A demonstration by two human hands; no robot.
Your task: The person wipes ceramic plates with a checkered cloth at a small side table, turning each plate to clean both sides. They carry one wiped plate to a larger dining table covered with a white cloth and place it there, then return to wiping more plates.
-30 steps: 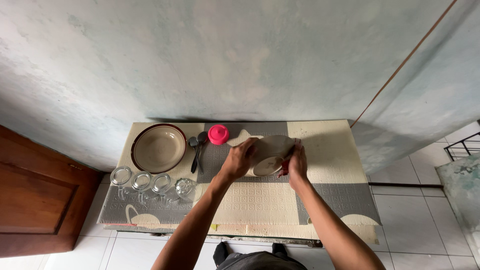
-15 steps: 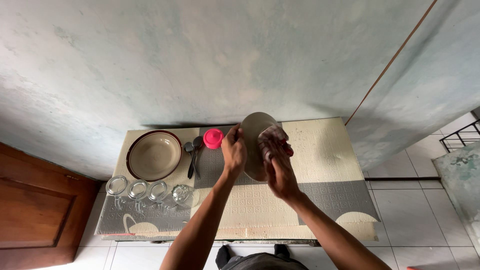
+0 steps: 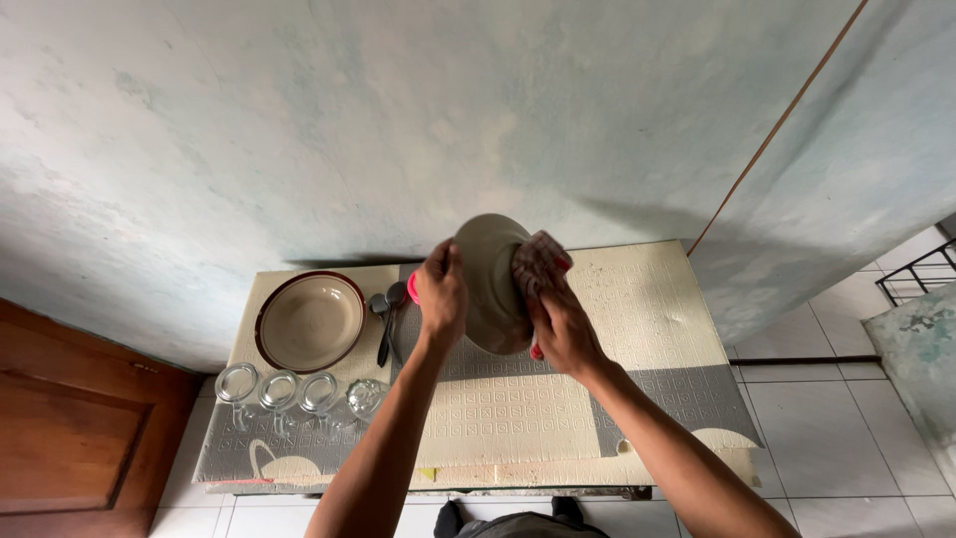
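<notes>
Soft even daylight, dim shadow under wall (image 3: 398, 149), sharp focus, wide-angle bending at edges.

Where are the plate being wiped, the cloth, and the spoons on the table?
plate (image 3: 491, 284): head view, its bare face.
cloth (image 3: 539, 261): head view, the bunched top.
spoons (image 3: 385, 321): head view, the dark handles.

A mottled pale blue-grey plaster wall (image 3: 398, 130) fills the upper view, with a thin brown cord or pipe (image 3: 777, 125) running slantwise across it. Below stands a small table under a cream and grey patterned cloth (image 3: 657, 309). A dark brown wooden door (image 3: 70, 438) stands left; white floor tiles (image 3: 836, 418) lie right. Soft, probably daylight, illumination.
</notes>
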